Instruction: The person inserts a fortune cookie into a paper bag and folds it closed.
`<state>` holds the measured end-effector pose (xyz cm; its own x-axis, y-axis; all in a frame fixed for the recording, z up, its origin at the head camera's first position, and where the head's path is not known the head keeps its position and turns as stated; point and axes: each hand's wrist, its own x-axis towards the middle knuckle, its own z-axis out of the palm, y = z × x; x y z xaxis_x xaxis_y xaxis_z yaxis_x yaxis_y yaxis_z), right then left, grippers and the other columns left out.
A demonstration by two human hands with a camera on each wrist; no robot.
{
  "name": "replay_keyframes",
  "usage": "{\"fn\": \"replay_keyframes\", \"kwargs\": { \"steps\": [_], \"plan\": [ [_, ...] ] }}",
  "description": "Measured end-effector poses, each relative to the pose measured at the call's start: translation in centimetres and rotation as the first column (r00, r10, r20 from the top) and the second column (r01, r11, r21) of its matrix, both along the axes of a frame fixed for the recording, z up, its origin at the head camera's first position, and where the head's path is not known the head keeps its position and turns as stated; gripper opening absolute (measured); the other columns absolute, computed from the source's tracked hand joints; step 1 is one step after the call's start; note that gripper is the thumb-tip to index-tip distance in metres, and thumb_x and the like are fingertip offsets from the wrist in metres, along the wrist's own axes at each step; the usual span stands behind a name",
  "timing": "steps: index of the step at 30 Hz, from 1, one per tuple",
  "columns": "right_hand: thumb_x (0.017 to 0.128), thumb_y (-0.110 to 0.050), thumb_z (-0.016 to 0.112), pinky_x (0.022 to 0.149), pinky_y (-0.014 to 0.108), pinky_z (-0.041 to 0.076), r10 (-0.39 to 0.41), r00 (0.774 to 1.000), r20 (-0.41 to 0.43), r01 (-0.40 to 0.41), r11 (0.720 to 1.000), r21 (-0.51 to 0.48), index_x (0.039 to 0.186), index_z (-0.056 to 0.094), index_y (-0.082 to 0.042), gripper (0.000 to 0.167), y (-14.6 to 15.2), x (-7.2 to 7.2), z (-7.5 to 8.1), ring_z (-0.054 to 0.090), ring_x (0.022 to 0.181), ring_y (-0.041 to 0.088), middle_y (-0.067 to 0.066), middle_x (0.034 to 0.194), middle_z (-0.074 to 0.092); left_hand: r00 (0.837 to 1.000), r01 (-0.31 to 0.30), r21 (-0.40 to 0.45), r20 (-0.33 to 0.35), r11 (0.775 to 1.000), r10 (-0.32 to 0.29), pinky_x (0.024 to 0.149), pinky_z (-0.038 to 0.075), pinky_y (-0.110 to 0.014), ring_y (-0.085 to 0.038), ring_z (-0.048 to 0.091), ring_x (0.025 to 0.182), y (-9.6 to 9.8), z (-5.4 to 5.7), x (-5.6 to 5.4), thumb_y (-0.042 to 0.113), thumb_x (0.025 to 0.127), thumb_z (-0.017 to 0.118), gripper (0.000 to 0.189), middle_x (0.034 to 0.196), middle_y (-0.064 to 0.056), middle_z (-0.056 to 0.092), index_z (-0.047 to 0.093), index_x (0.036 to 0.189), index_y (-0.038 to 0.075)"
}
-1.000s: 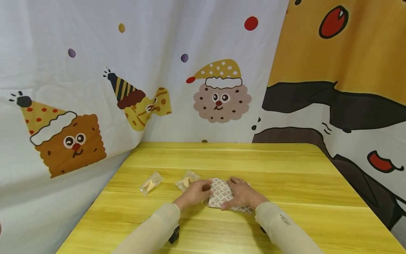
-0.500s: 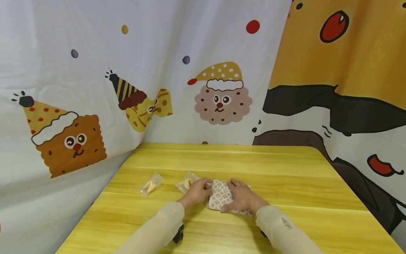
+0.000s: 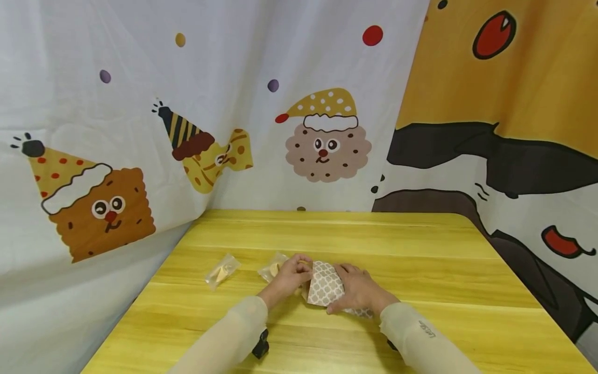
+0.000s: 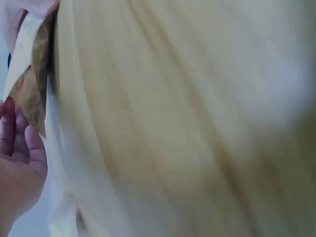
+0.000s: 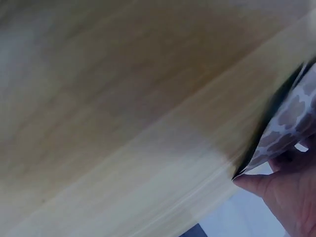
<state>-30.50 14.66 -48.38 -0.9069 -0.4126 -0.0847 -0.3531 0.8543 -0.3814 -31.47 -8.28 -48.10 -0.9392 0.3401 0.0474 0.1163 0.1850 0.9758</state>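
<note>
In the head view a paper bag [image 3: 324,284] with a grey-and-white lattice print lies near the middle of the table, its mouth toward the left. Brown paper shows inside that mouth [image 4: 32,91] in the left wrist view. At this end my left hand [image 3: 288,280] has its fingers bent and seems to pinch the bag's edge; the fingertips are partly hidden. My right hand [image 3: 358,289] grips the bag's body, thumb on the near side and fingers on the far side. Behind the left hand lies a clear packet [image 3: 274,268] with a pale yellow piece inside, partly covered.
Farther left on the wooden table [image 3: 420,259] lies another clear packet [image 3: 222,271] with a similar pale piece. A cloth printed with cartoon figures [image 3: 252,62] hangs behind the table and along its left side.
The left hand has shifted slightly up at the bag's mouth, where more brown lining now shows. The right hand keeps its hold with little movement; the packets have stayed put.
</note>
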Motion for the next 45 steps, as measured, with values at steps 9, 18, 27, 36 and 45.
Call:
{"fn": "replay_keyframes", "kwargs": {
  "steps": [9,18,27,36,45],
  "plan": [
    [0.063,-0.068,0.082,0.105,0.059,0.037,-0.017,1.000,0.020,0.019,0.998,-0.056,0.154,0.032,-0.004,0.121,0.5,0.0,0.2,0.036,0.135,0.046,0.019,0.152,0.036,0.970,0.100,-0.401,-0.166,0.911,-0.180,0.096,0.050,-0.043,-0.030,0.059,0.117,-1.1,-0.2,0.7,-0.002,0.090,0.069,0.061,0.123,-0.015,0.064,0.045,0.145,0.006],
    [0.066,-0.069,0.079,0.105,0.058,0.037,-0.028,1.000,0.010,0.028,0.999,-0.029,0.153,0.035,-0.006,0.116,0.3,-0.2,-0.1,0.035,0.136,0.044,0.018,0.152,0.035,0.957,0.068,-0.478,-0.218,0.876,-0.193,0.103,0.044,-0.049,-0.036,0.054,0.122,-2.1,0.2,1.0,0.005,0.086,0.073,0.068,0.131,-0.021,0.058,0.042,0.147,0.000],
    [0.065,-0.070,0.080,0.106,0.058,0.037,-0.038,0.999,0.013,0.038,0.999,-0.031,0.152,0.037,-0.006,0.117,0.4,-0.2,0.1,0.035,0.136,0.043,0.018,0.153,0.035,0.969,0.032,-0.424,-0.210,0.905,-0.132,0.101,0.044,-0.052,-0.036,0.050,0.125,-3.3,1.7,1.6,0.019,0.098,0.065,0.056,0.135,-0.018,0.055,0.044,0.147,0.004],
    [0.064,-0.071,0.080,0.106,0.056,0.037,-0.030,0.999,0.017,0.030,0.998,-0.050,0.152,0.038,-0.007,0.116,0.2,-0.3,-0.1,0.035,0.137,0.041,0.016,0.153,0.035,0.942,-0.225,-0.361,-0.320,0.905,0.106,0.103,0.042,-0.054,-0.034,0.050,0.127,-6.8,1.7,1.5,0.021,0.097,0.067,0.050,0.137,-0.017,0.055,0.052,0.141,0.004],
    [0.064,-0.072,0.079,0.106,0.056,0.037,-0.028,1.000,-0.008,0.028,0.998,-0.049,0.152,0.039,-0.006,0.117,0.4,-0.2,-0.3,0.036,0.136,0.043,0.017,0.152,0.037,0.919,-0.359,-0.463,-0.327,0.810,0.221,0.096,0.048,-0.054,-0.038,0.054,0.119,-8.6,0.6,1.5,0.032,0.090,0.075,0.065,0.136,-0.022,0.053,0.050,0.139,-0.001]
  ]
}}
